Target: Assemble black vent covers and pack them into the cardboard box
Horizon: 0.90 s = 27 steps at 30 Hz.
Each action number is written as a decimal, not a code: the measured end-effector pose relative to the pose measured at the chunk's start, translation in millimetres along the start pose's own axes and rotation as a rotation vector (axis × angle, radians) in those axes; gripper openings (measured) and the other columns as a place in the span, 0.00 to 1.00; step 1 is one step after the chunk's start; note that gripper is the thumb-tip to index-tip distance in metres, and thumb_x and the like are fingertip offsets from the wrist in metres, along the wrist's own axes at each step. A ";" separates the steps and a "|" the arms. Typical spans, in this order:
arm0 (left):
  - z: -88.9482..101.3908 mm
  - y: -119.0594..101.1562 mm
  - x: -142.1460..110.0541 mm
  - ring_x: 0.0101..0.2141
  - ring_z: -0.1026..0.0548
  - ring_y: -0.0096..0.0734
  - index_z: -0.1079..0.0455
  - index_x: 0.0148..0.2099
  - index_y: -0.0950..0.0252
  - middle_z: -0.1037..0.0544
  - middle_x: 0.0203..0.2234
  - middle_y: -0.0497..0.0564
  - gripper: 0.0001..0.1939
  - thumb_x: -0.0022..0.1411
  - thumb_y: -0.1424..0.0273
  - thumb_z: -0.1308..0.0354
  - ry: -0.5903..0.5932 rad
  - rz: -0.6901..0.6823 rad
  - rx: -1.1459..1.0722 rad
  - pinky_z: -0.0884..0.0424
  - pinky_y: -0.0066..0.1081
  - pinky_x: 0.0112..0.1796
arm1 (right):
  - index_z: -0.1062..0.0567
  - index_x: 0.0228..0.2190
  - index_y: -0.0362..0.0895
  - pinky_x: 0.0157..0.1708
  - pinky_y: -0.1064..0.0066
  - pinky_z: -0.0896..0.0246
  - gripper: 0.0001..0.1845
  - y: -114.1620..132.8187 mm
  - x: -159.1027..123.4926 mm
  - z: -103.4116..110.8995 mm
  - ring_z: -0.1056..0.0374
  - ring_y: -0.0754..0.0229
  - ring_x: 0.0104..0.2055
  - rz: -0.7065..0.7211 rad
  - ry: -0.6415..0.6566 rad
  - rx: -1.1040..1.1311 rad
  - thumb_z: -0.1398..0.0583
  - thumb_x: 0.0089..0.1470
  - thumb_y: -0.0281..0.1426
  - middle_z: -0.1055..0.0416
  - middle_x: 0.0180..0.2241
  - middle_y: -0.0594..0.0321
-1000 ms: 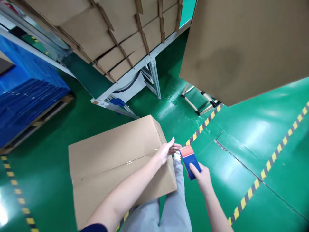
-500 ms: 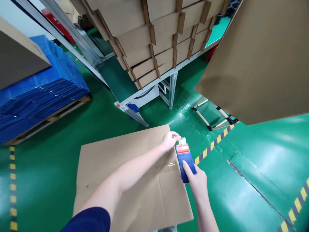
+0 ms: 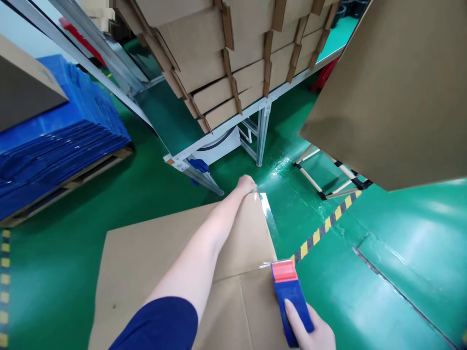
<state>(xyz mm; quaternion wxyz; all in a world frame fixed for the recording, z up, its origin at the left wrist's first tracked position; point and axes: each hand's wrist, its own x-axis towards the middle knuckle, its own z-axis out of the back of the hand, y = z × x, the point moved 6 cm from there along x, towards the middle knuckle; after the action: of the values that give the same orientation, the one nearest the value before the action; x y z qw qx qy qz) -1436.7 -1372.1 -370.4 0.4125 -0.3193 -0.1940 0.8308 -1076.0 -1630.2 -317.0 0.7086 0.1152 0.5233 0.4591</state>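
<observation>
My right hand (image 3: 317,333) grips a blue and red tape dispenser (image 3: 294,301) beside the right edge of a large cardboard sheet or flattened box (image 3: 153,257). A strip of clear tape (image 3: 268,209) runs along that edge, between the dispenser and the far corner. At that corner my left hand (image 3: 247,184) is closed, its fingertips pinching what looks like the tape's free end. My left arm reaches across the cardboard, which has crease lines on its surface.
Stacked cardboard boxes (image 3: 248,73) stand on a metal-framed conveyor (image 3: 175,116) ahead. Blue folded sheets (image 3: 65,150) lie on a wooden pallet (image 3: 76,187) at left. A big cardboard panel (image 3: 394,97) juts in from the right, above a tube frame (image 3: 314,184). Striped tape (image 3: 324,226) marks the green floor.
My hands have moved apart. The left has gone forward to the cardboard's far corner, and the right has drawn the dispenser back toward me, with clear tape now stretched between them.
</observation>
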 end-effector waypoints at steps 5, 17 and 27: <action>-7.5 -3.7 0.5 0.58 0.34 0.50 0.25 0.45 0.63 0.29 0.56 0.57 0.10 0.60 0.72 0.35 0.007 -0.083 0.125 0.35 0.53 0.56 | 0.19 0.29 0.48 0.32 0.67 0.30 0.36 5.1 0.9 -4.6 0.25 0.46 0.33 -0.044 0.130 -0.104 0.43 0.42 0.66 0.22 0.27 0.59; -6.8 -1.0 -119.8 0.54 0.28 0.37 0.27 0.55 0.62 0.25 0.53 0.50 0.16 0.73 0.69 0.53 -0.126 -0.359 0.228 0.34 0.33 0.56 | 0.19 0.34 0.47 0.35 0.65 0.34 0.33 -26.0 -24.9 16.6 0.25 0.46 0.35 -0.031 0.233 -0.111 0.44 0.48 0.62 0.21 0.31 0.61; -10.7 -8.4 -116.2 0.56 0.32 0.38 0.31 0.58 0.70 0.28 0.56 0.52 0.19 0.76 0.66 0.57 -0.155 -0.324 0.309 0.40 0.38 0.58 | 0.19 0.32 0.43 0.25 0.67 0.36 0.32 -222.3 -164.6 84.8 0.27 0.50 0.27 -0.252 0.138 -0.103 0.42 0.48 0.60 0.23 0.24 0.63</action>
<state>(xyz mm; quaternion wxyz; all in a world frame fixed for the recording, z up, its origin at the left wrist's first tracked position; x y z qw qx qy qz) -1371.6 -1460.6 -330.2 0.5682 -0.1525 -0.1444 0.7957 -891.4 -1853.0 -319.3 0.7279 -0.0196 0.5569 0.3994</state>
